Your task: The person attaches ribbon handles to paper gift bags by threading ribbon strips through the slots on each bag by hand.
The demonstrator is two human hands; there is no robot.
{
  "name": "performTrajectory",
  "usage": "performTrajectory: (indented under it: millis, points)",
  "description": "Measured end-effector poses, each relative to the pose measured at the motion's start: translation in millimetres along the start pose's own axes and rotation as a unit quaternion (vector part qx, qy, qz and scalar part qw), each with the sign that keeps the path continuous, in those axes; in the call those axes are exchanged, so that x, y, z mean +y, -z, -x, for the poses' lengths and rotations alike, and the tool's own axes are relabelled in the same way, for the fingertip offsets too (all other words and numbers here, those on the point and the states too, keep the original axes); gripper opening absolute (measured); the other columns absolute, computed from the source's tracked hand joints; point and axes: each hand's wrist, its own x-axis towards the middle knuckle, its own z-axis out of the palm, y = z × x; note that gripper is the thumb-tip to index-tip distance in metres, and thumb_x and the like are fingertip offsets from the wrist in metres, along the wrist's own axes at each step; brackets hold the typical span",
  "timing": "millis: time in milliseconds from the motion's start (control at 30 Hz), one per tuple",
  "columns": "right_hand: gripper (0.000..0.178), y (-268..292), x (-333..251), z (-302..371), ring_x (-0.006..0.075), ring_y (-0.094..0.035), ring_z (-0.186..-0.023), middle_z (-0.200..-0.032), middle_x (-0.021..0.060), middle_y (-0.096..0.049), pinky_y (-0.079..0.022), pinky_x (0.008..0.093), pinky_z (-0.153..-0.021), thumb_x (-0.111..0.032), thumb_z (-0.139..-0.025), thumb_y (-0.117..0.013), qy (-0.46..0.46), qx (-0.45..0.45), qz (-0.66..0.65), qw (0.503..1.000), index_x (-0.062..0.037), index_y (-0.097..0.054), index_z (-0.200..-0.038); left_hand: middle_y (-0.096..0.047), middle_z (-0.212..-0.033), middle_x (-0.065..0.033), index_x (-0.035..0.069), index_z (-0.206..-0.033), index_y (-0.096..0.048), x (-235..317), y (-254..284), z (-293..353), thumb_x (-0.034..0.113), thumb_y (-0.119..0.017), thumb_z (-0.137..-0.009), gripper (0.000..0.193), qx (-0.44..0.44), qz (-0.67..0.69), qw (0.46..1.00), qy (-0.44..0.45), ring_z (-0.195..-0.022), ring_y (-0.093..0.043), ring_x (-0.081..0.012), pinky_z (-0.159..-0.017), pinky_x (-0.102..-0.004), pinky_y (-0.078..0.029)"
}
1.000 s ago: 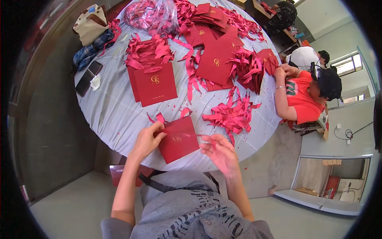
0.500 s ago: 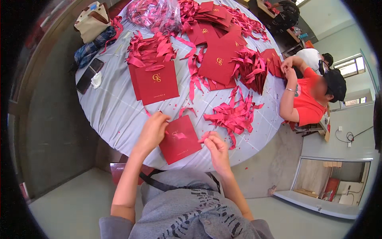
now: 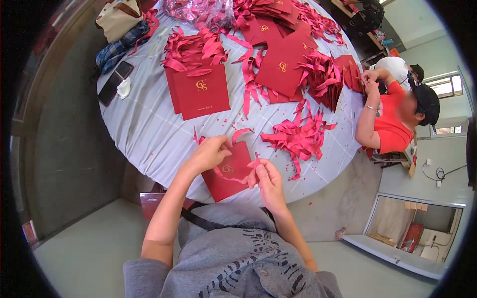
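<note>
Pinching a narrow, pink-red satin ribbon [image 3: 227, 177] between thumb and forefinger of the right hand [image 3: 267, 180], and now trailing it in a clear, slack curve across the face of a flat, square, red paper bag [image 3: 232, 166], instead of the blurred streak of half a second ago. Also newly showing a short ribbon end [image 3: 257, 158] poking up above the right fingertips. Suggesting, by judgement, ribbon handling in mid-course, looking neither tightened nor finished. Keeping the bag lying slightly askew at the near edge of a round, pale-cloth-covered table [image 3: 159, 144], nearer than a stack of matching red bags [image 3: 206, 97] and left of a loose heap of pink-red ribbons [image 3: 300, 134]. Holding the right hand just beside the bag's right edge, turning inward. Bending the left hand [image 3: 212, 151] palm-down over the upper-left edge, curling its fingers close together, but hiding the fingertips' exact grip: impossible to tell.
</note>
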Motion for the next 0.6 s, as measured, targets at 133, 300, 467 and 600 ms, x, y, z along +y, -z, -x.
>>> performTrajectory:
  millis: [133, 300, 467, 600]
  points:
    - [0.020, -1.3, -3.7, 3.9, 0.0081, -0.048, -0.054, -0.061, 0.0001, -0.048, -0.048, 0.0274, -0.063, -0.018, -0.097, -0.045, -0.043, 0.019, 0.045, 0.998, 0.0003, -0.054, -0.095, -0.064, -0.083, -0.0186, -0.003, -0.091, -0.059, 12.1, 4.6, 10.4, 0.005, -0.063, -0.076, 0.018, -0.077, 0.019, 0.997, 0.025, -0.078, -0.063, -0.0290, -0.071, -0.0360, -0.048]
    - [0.019, -19.7, -24.1, 15.6, 0.0070, -0.049, -0.052, -0.058, -0.0004, -0.050, -0.046, 0.0235, -0.055, -0.016, -0.096, -0.048, -0.036, 0.059, 0.094, 0.993, 0.0002, -0.057, -0.089, -0.062, -0.079, -0.0045, -0.004, -0.094, -0.059, 25.5, 7.6, 19.8, 0.003, -0.057, -0.085, 0.012, -0.097, 0.228, 0.969, 0.009, -0.076, -0.056, -0.0071, -0.067, -0.0252, -0.047]
    - [0.010, -33.7, -52.3, 27.3, 0.0035, -0.049, -0.052, -0.063, -0.0014, -0.054, -0.039, 0.0191, -0.046, -0.008, -0.092, -0.053, 0.015, 0.086, 0.156, 0.984, 0.0002, -0.058, -0.090, -0.062, -0.083, -0.0007, -0.004, -0.099, -0.060, 67.8, 23.3, 32.9, 0.003, -0.056, -0.087, 0.014, -0.098, 0.301, 0.948, 0.037, -0.076, -0.056, -0.0050, -0.067, -0.0215, -0.047]
    - [0.008, -36.9, -57.4, 29.0, 0.0019, -0.048, -0.052, -0.063, -0.0019, -0.054, -0.038, 0.0189, -0.045, -0.006, -0.091, -0.055, 0.015, 0.109, 0.175, 0.978, 0.0003, -0.058, -0.087, -0.062, -0.085, -0.0013, -0.005, -0.102, -0.060, 79.3, 26.5, 40.2, 0.003, -0.055, -0.088, 0.017, -0.104, 0.323, 0.940, 0.036, -0.078, -0.056, -0.0056, -0.069, -0.0222, -0.047]
